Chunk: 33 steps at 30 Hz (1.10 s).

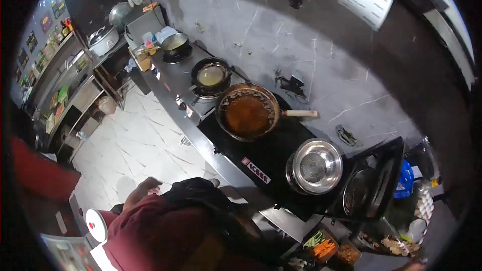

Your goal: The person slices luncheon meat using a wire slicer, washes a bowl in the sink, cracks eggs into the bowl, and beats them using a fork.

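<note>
Evidently, the pale food point(400, 245) lay just beyond the right hand point(413, 266), the nearer of 2 hands; the left hand point(146, 187) hung well left. Neither's opening nor hold could be told.

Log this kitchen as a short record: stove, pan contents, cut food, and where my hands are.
Stove: black, with a wide pan and a shiny metal vessel on it
Pan: pale handle, brown liquid inside
Farther along: dark pan with pale contents
Cut food: green strips beside orange strips
Left hand: over the tiled floor; grip unclear
Right hand: mostly cut off at the bottom right edge; grip unclear
</note>
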Available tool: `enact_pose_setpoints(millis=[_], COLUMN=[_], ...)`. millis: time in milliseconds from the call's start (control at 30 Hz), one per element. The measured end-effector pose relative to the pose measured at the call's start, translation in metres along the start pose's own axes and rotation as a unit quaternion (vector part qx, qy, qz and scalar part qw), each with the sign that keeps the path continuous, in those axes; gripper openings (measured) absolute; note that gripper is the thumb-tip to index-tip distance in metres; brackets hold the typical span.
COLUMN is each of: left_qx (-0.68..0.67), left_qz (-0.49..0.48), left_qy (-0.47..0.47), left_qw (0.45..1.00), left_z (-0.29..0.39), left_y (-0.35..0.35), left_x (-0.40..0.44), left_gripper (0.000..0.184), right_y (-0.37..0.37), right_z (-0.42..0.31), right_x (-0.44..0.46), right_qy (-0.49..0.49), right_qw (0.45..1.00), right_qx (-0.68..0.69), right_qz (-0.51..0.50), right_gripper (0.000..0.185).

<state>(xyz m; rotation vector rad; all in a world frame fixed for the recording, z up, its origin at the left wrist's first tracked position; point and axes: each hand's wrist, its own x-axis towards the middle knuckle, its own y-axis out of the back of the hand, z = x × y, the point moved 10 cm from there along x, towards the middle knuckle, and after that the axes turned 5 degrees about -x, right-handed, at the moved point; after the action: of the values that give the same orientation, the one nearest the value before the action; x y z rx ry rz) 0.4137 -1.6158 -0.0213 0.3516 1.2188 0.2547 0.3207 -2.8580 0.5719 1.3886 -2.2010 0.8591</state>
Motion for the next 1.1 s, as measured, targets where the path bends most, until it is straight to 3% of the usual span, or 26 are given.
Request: enact_pose_setpoints(millis=[100, 200, 233, 267, 300, 333, 367, 400, 433, 500, 567, 633, 700, 767, 833, 867, 967, 1000, 1033, 1100], left_qx=[0.044, 0.093, 0.194, 0.095, 0.091, 0.048, 0.083, 0.024, 0.063, 0.068, 0.02, -0.055, -0.063, -0.023, -0.025, -0.034, -0.09, -0.122, -0.141, -0.192], left_qz=[-0.006, -0.039, -0.061, -0.151, -0.145, -0.248, -0.286, -0.347, -0.334, -0.334, -0.316, -0.323, -0.331, -0.302, -0.235, -0.19, 0.097, 0.07, 0.113, 0.125], left_qy=[0.004, -0.209, -0.581, -0.442, -0.356, -0.39, -0.453, -0.463, -0.494, -0.613, -0.705, -0.765, -0.772, -0.793, -0.834, -0.872, -0.952, -0.961, -0.957, -0.928], left_qw=[0.999, 0.973, 0.788, 0.879, 0.919, 0.886, 0.84, 0.815, 0.8, 0.713, 0.634, 0.555, 0.54, 0.529, 0.498, 0.451, 0.275, 0.24, 0.229, 0.293], left_z=[0.027, 0.099, 0.158, 0.173, 0.197, 0.225, 0.26, 0.278, 0.308, 0.347, 0.368, 0.372, 0.369, 0.374, 0.4, 0.427, 0.507, 0.54, 0.573, 0.637], left_y=[0.006, -0.007, -0.026, -0.036, -0.046, -0.062, -0.071, -0.084, -0.083, -0.068, -0.03, 0.009, 0.034, 0.063, 0.109, 0.145, 0.239, 0.265, 0.281, 0.298], left_x=[0.034, 0.057, 0.018, 0.032, 0.008, -0.025, -0.071, -0.095, -0.166, -0.261, -0.325, -0.346, -0.339, -0.342, -0.354, -0.395, -0.509, -0.557, -0.588, -0.628], left_gripper=[0.041, 0.04, 0.037, 0.032, 0.031, 0.036, 0.041, 0.045, 0.049, 0.051, 0.059, 0.065, 0.069, 0.069, 0.064, 0.061, 0.062, 0.066, 0.079, 0.101], right_y=[0.021, 0.045, 0.057, 0.069, 0.08, 0.082, 0.076, 0.069, 0.059, 0.045, 0.06, 0.09, 0.125, 0.141, 0.154, 0.159, 0.164, 0.166, 0.168, 0.171], right_z=[-0.08, -0.141, -0.166, -0.192, -0.215, -0.216, -0.218, -0.23, -0.25, -0.308, -0.37, -0.42, -0.46, -0.507, -0.537, -0.542, -0.553, -0.552, -0.551, -0.544], right_x=[-0.064, -0.144, -0.176, -0.208, -0.249, -0.295, -0.351, -0.41, -0.467, -0.606, -0.745, -0.85, -0.942, -0.964, -0.974, -0.973, -0.956, -0.95, -0.947, -0.938], right_qy=[-0.038, -0.084, -0.06, -0.035, -0.012, -0.103, -0.193, -0.279, -0.323, -0.373, -0.385, -0.401, -0.417, -0.411, -0.445, -0.424, -0.4, -0.403, -0.406, -0.412], right_qw=[0.983, 0.955, 0.966, 0.975, 0.982, 0.968, 0.943, 0.907, 0.882, 0.801, 0.686, 0.573, 0.433, 0.423, 0.406, 0.415, 0.451, 0.476, 0.485, 0.501], right_qx=[0.154, 0.258, 0.235, 0.213, 0.188, 0.229, 0.272, 0.313, 0.329, 0.327, 0.286, 0.211, 0.172, 0.146, 0.205, 0.197, 0.148, 0.135, 0.137, 0.144], right_qz=[0.091, 0.122, 0.09, 0.059, 0.028, 0.007, -0.013, -0.035, -0.101, -0.335, -0.547, -0.682, -0.78, -0.795, -0.771, -0.78, -0.784, -0.77, -0.763, -0.747], right_gripper=[0.03, 0.029, 0.032, 0.036, 0.041, 0.038, 0.036, 0.038, 0.04, 0.045, 0.051, 0.043, 0.038, 0.034, 0.03, 0.028, 0.03, 0.03, 0.031, 0.031])
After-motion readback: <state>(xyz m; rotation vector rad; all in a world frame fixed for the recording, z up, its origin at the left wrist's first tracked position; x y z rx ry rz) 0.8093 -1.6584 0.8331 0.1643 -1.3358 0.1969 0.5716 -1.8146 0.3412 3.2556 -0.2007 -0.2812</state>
